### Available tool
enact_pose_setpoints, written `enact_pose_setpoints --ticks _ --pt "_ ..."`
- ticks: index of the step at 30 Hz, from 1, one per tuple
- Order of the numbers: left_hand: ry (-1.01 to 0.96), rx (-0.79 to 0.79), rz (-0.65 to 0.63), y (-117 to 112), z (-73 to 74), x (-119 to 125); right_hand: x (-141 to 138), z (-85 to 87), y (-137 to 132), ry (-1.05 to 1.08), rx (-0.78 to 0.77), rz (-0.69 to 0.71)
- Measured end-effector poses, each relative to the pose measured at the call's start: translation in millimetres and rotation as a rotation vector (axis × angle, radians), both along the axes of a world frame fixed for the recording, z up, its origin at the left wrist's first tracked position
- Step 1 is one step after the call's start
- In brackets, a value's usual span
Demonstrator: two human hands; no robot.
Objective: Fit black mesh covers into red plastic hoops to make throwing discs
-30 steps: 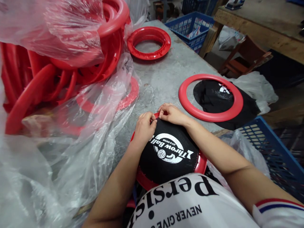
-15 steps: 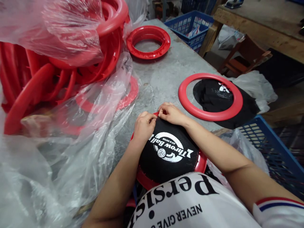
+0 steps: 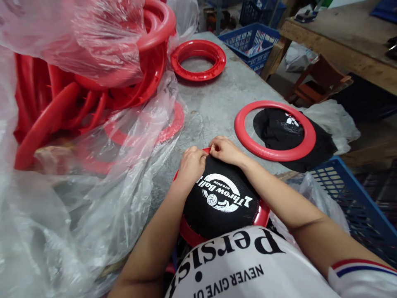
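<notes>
A black mesh cloth (image 3: 220,203) with a white "Throw Ball" print is stretched over a red plastic ring (image 3: 263,215) at the table's near edge, against my body. My left hand (image 3: 191,164) and my right hand (image 3: 226,150) meet at the ring's far rim, both closed in a pinch on the edge of the mesh there. The fingertips almost touch each other.
A second red ring (image 3: 274,129) lies to the right over a pile of black mesh cloths (image 3: 319,147). A ribbed red ring (image 3: 198,60) lies further back. A clear plastic bag (image 3: 80,157) of several red rings fills the left. Blue crates (image 3: 356,198) stand right and behind.
My hands stay pinched at the far rim with hardly any shift. The camera has tilted slightly, so everything sits a little lower in view.
</notes>
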State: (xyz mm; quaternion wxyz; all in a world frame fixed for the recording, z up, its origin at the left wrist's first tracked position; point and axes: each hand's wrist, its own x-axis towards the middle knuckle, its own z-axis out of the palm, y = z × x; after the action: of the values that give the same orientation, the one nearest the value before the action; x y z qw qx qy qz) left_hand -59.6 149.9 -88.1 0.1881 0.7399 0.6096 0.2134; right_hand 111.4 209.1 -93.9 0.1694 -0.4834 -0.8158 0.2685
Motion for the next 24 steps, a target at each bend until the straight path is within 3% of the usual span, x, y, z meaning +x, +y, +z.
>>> enact_pose_setpoints --ticks 3,8,11,18,24 --pt "-0.073 -0.006 -0.007 0 -2.6 -2 0 3.9 -4 0.026 0.009 -0.005" --pt "-0.241 -0.002 0.038 1 -7.7 -2 -4 7.9 -13 0.158 0.157 0.063" --pt "-0.271 -0.008 0.054 1 -7.8 0 -5 3.2 -11 0.197 0.07 0.118" --pt "-0.173 0.021 0.034 -4 0.3 0 -3 -0.8 -7 0.113 0.009 0.18" --pt "-0.039 -0.079 -0.018 -13 13.4 -6 -3 -0.1 -9 0.116 0.018 0.177"
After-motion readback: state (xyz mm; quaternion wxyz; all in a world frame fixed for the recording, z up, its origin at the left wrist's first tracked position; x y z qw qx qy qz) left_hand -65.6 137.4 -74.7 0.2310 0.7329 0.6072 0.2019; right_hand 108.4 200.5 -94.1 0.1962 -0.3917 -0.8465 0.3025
